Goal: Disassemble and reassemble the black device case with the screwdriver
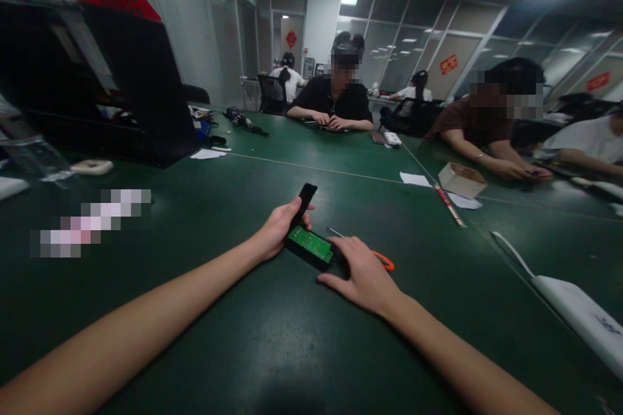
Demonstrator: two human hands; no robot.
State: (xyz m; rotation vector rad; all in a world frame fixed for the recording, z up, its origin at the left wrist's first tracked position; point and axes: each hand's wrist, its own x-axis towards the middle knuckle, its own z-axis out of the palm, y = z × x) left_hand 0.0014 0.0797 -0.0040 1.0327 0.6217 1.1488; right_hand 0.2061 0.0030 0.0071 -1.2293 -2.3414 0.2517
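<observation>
My left hand (283,231) is closed around a flat black plastic cover (307,194), which stands tilted up between the thumb and fingers. Against that hand's fingers lies a black plastic case (306,256) with a green circuit board (311,244) in it, face up. Palm down, my right hand (363,275) rests at the case's right end with thumb and fingers apart; whether the fingertips touch the case I cannot tell. Partly hidden behind this hand are a thin metal shaft (334,232) and an orange handle (384,260).
On the green table (272,350), a large black open box or screen (141,91) stands at the left. A white power strip (579,311) lies at right. Further off are a small box (462,180), a red-and-white stick (448,206) and papers (415,179). Several people sit around the table.
</observation>
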